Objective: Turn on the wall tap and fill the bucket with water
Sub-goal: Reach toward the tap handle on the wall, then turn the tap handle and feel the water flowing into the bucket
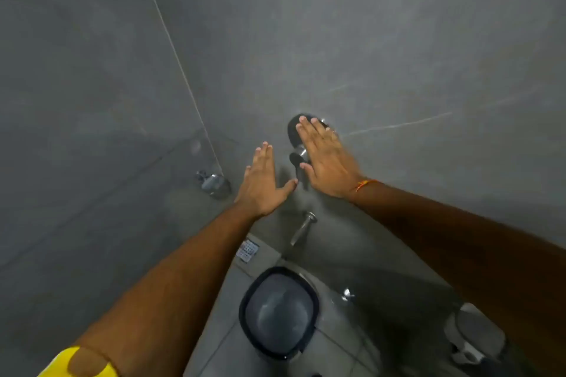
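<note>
A round chrome tap control (pixel 293 131) with a dark lever (pixel 297 162) sits on the grey tiled wall. My right hand (pixel 326 159) is flat and open over it, fingers spread, partly hiding the plate. My left hand (pixel 263 182) is open just left of the lever, thumb reaching toward it. Below, a chrome spout (pixel 301 228) sticks out of the wall. A dark-rimmed bucket (pixel 280 312) stands on the floor under the spout; its inside looks grey and shiny, and I cannot tell whether water is flowing.
A second chrome wall fitting (pixel 213 182) is at the left near the glass partition edge (pixel 183 73). A floor drain grate (pixel 247 250) lies beside the bucket. A small chrome valve (pixel 347 294) and a pale object (pixel 474 333) are at lower right.
</note>
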Demonstrator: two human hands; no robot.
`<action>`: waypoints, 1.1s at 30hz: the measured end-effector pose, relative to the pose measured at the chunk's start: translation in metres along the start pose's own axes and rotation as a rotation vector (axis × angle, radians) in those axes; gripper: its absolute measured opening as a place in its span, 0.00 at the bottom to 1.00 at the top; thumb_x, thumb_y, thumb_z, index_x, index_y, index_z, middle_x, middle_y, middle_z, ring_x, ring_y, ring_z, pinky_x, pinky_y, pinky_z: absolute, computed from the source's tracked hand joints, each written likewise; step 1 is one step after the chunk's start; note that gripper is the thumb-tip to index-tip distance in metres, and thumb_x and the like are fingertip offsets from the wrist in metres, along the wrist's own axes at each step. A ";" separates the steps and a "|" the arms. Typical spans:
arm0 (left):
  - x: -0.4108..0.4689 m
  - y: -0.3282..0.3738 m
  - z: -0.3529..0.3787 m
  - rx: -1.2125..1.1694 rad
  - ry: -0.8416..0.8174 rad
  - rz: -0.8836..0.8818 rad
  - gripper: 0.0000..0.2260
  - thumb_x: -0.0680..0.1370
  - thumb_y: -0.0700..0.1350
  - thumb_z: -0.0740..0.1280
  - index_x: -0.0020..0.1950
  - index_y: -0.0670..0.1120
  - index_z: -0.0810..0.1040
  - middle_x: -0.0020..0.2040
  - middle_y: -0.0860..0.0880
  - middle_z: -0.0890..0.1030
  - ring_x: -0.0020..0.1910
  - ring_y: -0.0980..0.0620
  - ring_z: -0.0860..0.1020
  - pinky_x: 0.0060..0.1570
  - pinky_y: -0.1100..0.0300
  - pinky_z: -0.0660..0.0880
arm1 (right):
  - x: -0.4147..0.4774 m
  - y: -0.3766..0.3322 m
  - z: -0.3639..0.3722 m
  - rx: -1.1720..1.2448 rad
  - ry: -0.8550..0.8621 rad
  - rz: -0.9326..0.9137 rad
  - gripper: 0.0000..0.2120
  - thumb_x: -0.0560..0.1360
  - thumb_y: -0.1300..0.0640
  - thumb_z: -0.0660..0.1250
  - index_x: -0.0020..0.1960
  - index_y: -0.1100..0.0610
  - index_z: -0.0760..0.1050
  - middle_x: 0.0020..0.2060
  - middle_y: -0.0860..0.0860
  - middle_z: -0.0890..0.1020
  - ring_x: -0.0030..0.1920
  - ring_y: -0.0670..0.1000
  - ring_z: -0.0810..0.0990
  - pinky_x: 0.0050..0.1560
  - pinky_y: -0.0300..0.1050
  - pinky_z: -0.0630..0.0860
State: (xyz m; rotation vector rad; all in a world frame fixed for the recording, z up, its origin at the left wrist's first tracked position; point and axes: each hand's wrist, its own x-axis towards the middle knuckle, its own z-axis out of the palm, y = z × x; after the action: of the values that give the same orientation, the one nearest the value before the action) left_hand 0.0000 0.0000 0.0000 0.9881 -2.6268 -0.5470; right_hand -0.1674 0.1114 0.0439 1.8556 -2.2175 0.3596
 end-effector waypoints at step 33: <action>0.044 -0.021 0.078 -0.218 -0.237 -0.126 0.36 0.74 0.44 0.75 0.80 0.44 0.66 0.85 0.42 0.61 0.82 0.41 0.63 0.80 0.47 0.63 | 0.024 0.053 0.090 -0.046 0.039 -0.199 0.38 0.74 0.65 0.56 0.84 0.62 0.58 0.86 0.58 0.57 0.85 0.69 0.51 0.83 0.65 0.60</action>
State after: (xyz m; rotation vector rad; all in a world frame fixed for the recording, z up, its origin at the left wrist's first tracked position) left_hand -0.0498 -0.0251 -0.0736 1.0819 -2.6405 -1.0144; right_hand -0.2257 0.0689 -0.0351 2.0040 -1.9764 0.3028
